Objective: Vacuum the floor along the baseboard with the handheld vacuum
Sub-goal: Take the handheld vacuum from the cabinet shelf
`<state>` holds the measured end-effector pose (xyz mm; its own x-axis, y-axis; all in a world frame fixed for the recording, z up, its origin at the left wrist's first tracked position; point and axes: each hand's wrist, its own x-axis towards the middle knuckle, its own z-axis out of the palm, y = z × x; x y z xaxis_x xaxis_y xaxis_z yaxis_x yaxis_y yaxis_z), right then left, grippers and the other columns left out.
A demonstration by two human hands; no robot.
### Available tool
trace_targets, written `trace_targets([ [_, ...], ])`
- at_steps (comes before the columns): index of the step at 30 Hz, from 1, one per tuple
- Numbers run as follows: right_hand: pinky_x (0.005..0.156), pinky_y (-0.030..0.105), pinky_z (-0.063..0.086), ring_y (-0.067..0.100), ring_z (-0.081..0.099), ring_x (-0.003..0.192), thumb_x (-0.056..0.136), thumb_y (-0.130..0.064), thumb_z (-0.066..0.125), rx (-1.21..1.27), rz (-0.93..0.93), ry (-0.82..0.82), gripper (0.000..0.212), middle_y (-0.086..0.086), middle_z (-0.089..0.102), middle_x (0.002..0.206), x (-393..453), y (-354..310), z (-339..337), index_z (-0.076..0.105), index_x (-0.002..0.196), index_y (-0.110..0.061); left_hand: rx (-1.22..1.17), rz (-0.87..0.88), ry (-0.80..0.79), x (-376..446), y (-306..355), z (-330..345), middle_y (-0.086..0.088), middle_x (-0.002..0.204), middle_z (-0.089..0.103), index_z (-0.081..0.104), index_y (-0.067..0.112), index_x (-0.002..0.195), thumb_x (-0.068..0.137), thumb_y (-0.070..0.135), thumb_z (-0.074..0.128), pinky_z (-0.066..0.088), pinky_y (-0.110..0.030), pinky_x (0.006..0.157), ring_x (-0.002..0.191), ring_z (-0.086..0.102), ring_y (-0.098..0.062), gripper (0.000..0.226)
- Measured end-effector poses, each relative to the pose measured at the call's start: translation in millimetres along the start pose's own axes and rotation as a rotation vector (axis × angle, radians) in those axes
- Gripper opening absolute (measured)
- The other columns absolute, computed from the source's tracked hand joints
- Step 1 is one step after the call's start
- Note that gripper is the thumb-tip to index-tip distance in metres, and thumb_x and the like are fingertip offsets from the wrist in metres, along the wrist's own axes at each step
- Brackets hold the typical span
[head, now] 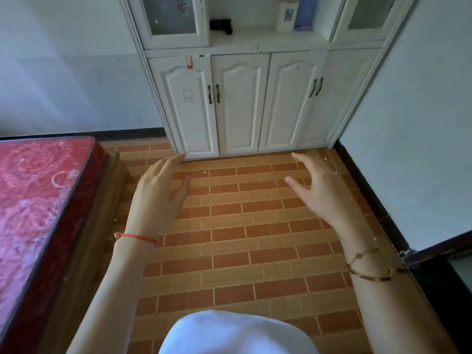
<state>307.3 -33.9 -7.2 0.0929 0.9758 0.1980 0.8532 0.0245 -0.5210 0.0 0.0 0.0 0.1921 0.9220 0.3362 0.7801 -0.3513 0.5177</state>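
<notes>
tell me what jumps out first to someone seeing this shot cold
Two bare hands, the left hand and right hand, hang open and empty over the brick-patterned floor. A red mattress fills the left edge, and a white cabinet stands straight ahead.

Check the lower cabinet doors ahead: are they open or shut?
Shut. All four lower cabinet doors sit flush in their frame, handles paired at the seams, with no gap or swung edge over the floor.
</notes>
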Motion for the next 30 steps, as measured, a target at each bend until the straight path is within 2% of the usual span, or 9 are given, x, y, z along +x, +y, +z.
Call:
trace_targets([
  [7, 0.105, 0.021, 0.03, 0.014, 0.043, 0.136, 0.094, -0.035, 0.062, -0.016, 0.017, -0.028, 0.057, -0.003, 0.047, 0.149, 10, 19, 7, 0.043, 0.145, -0.021, 0.001, -0.024, -0.008, 15, 3, 20, -0.008, 0.136, 0.058, 0.05, 0.014, 0.14, 0.095, 0.022, 0.057, 0.046, -0.049, 0.106, 0.128, 0.053, -0.025, 0.046],
  [12, 0.107, 0.028, 0.037, 0.015, 0.044, 0.136, 0.093, -0.035, 0.062, 0.005, 0.046, -0.054, 0.057, -0.003, 0.047, 0.149, 36, 35, 16, 0.044, 0.145, -0.021, 0.005, -0.042, -0.039, 39, -1, 37, -0.008, 0.137, 0.058, 0.049, 0.015, 0.141, 0.095, 0.021, 0.057, 0.045, -0.047, 0.107, 0.128, 0.052, -0.026, 0.046],
  [15, 0.106, 0.025, 0.033, 0.015, 0.044, 0.136, 0.093, -0.034, 0.062, 0.011, 0.074, -0.071, 0.057, -0.003, 0.047, 0.149, 61, 44, 29, 0.044, 0.145, -0.02, 0.025, -0.062, -0.062, 62, -14, 51, -0.007, 0.138, 0.057, 0.048, 0.017, 0.142, 0.096, 0.023, 0.056, 0.044, -0.046, 0.108, 0.129, 0.051, -0.025, 0.047],
  [23, 0.111, 0.033, 0.037, 0.015, 0.045, 0.135, 0.093, -0.034, 0.062, 0.048, 0.094, -0.09, 0.055, -0.002, 0.049, 0.146, 177, 62, 56, 0.044, 0.144, -0.02, 0.029, -0.083, -0.073, 163, -53, 86, -0.007, 0.135, 0.059, 0.05, 0.017, 0.139, 0.095, 0.023, 0.058, 0.046, -0.047, 0.106, 0.127, 0.053, -0.026, 0.045],
  [30, 0.109, 0.026, 0.029, 0.015, 0.041, 0.137, 0.094, -0.037, 0.06, 0.038, 0.07, -0.085, 0.057, -0.002, 0.047, 0.148, 297, 61, 69, 0.043, 0.145, -0.021, 0.044, -0.035, -0.072, 279, -80, 101, -0.007, 0.136, 0.057, 0.048, 0.018, 0.141, 0.094, 0.022, 0.059, 0.043, -0.042, 0.105, 0.127, 0.053, -0.026, 0.049],
])
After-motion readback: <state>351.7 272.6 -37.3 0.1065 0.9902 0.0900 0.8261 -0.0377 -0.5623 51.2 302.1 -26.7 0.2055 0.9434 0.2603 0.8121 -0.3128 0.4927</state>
